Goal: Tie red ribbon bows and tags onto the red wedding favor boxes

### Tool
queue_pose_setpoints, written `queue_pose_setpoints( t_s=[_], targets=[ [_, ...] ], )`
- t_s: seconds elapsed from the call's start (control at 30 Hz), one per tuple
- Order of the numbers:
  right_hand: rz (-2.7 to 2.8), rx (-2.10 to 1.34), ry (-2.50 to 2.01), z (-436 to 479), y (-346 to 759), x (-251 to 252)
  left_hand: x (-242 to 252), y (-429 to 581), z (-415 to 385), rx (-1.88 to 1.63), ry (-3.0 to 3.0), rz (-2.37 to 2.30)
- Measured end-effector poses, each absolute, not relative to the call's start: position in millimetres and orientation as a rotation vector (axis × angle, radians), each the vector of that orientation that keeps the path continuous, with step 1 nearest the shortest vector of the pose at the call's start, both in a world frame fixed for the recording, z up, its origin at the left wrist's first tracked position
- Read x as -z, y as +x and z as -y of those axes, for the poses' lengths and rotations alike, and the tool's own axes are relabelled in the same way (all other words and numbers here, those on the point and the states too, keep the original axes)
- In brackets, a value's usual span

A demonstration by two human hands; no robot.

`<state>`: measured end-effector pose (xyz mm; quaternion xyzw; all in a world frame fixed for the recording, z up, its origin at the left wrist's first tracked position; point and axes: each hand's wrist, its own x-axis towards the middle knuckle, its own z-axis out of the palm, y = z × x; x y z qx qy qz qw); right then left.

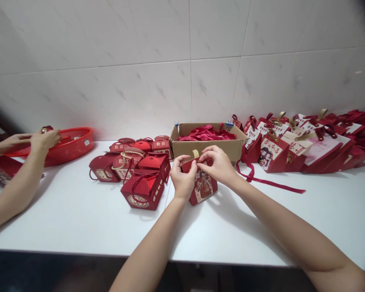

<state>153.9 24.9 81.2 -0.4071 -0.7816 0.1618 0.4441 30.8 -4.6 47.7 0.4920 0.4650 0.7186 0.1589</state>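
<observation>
Centrally, a small red card gift box (206, 189) is held at its top

Over a smooth white table (109, 229), the box is held just in front of an open brown cardboard carton (232, 151). Its upper left edge is gripped by the bare left hand (183, 181), fingers curled behind and thumb in front. Its top is pinched by the bare right hand (218, 165), whose thumb and fingertips are brought together; what lies between them is too small to be told. A pale gold ribbon loop (196, 153) is seen between the hands.

The box is judged to be light and fairly stiff, but easily creased; its printed face may be slightly slippery. It would best be held by its side edges, without hard squeezing.

The carton is filled with tangled dark red ribbon (204, 133). Farther left, a round red plastic basin (69, 154) is reached over by another person's hands (45, 140); its contents cannot be clearly made out. Between basin and carton, red card boxes with rope handles (143, 190) are clustered; to the right, tapered red boxes with ribbon loops (272, 155) are crowded together. Their insides are hidden.
</observation>
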Motion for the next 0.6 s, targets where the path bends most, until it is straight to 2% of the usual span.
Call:
queue_pose_setpoints(
  t_s=[0.23, 0.6],
  targets=[
    [1.906, -0.438, -1.073, -23, 151, -81, -47, 31, 4, -2.069, 1.472, -1.392],
    [1.811, -0.318, -1.226, -13, 142, -73, -43, 35, 5, -2.119, 1.555, -1.384]
  ],
)
